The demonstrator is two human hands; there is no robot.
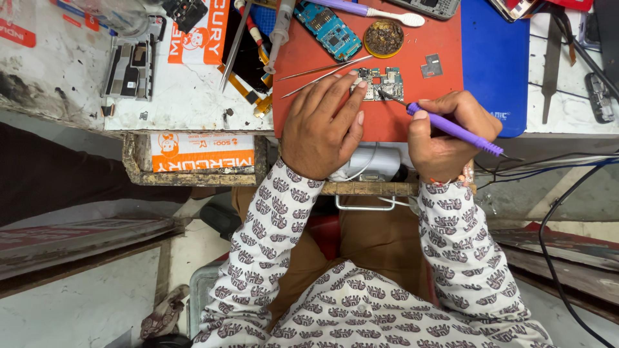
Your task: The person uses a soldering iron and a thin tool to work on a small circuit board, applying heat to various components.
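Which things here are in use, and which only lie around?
In use: left hand steadying small green circuit board; right hand holding purple-handled soldering iron; red work mat.
Lying about: metal tweezers, blue circuit board, round flux tin.

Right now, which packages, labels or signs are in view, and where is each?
Orange sign: on the bench top, upper left; rectangular, white lettering and a cartoon figure.
Orange label: on the drawer front below the bench; rectangular, orange and white.
Red sticker: far left edge, partly cut off.
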